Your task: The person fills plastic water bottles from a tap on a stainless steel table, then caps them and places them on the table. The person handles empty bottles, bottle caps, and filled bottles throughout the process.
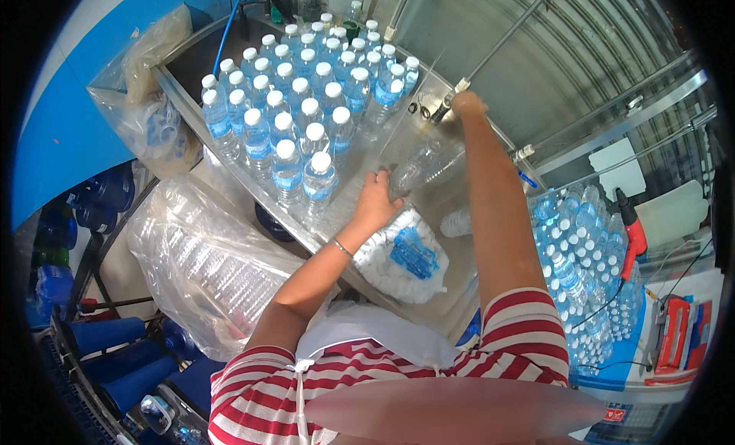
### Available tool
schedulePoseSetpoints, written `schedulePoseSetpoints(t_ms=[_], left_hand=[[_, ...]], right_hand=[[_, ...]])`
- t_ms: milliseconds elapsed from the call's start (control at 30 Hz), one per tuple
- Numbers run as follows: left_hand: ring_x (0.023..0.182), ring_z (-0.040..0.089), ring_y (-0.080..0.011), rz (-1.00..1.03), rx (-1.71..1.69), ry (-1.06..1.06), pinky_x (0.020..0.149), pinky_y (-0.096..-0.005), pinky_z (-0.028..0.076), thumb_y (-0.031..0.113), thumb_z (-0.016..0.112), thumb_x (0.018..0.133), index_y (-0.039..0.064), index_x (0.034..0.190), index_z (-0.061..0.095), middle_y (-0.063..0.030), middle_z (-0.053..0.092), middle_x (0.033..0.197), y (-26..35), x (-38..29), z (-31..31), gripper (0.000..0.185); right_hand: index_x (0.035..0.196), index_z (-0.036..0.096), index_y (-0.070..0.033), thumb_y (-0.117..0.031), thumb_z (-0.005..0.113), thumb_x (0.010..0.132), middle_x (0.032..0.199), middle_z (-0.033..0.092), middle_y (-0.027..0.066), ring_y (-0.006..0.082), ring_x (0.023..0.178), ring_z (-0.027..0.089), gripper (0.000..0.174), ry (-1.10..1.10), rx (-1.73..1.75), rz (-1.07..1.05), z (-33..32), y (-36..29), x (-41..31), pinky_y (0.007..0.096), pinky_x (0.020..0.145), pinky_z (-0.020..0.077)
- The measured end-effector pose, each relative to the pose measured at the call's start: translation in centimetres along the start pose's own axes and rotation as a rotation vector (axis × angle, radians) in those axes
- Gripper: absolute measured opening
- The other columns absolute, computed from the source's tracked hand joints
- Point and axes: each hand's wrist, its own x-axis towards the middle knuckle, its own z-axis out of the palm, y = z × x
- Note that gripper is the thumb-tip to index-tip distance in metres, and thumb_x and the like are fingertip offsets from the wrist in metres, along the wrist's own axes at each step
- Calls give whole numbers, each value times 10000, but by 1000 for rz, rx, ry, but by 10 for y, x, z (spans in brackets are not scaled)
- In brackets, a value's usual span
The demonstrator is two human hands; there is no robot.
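Note:
My left hand (pixel 376 201) is at the base of a clear plastic bottle (pixel 414 168) that lies tilted on the metal worktop (pixel 367 152). Its thumb and fingers border the base, but the grip is not clear. A bracelet circles that wrist. Just below it sits a clear bag of white bottle caps (pixel 373 255) with blue print. My right hand (pixel 469 105) is closed around the fitting at the lower end of a metal pipe (pixel 498 40); the fingers hide most of the fitting. Another clear bottle (pixel 456 222) lies partly behind my right forearm.
Capped, filled water bottles (pixel 285 164) crowd the worktop's left side. A large plastic bag of empty bottles (pixel 218 272) stands below its edge. More capped bottles (pixel 574 255) and a red heat gun (pixel 634 235) are at the right. A blue-handled valve (pixel 527 179) sits by the rim.

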Motion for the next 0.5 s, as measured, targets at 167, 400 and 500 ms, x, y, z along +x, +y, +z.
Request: schedulePoseSetpoints(t_ms=[167,400,500], left_hand=[[1134,516,-412,81,66,45,936,-459,470,282,893,610,22,1342,427,-228,489,1173,24,25,0,906],[1088,535,-431,77,48,-1,890,-465,495,258,893,606,51,1327,424,-237,443,1186,25,38,19,885],[1030,563,-448,98,6,41,837,-478,515,216,867,641,73,1278,447,-238,435,1162,18,40,27,777]], right_hand=[[1357,548,-98,-268,459,972,1421,516,107,327,1312,486,430,-251,-246,-66,29,18,18,614,1011,395],[1299,575,-98,-226,463,953,1377,539,144,322,1248,542,386,-194,-243,-66,15,18,-5,435,1027,450],[1284,575,-89,-225,445,961,1385,530,145,329,1256,534,373,-163,-257,-63,11,15,-12,436,1037,441]])
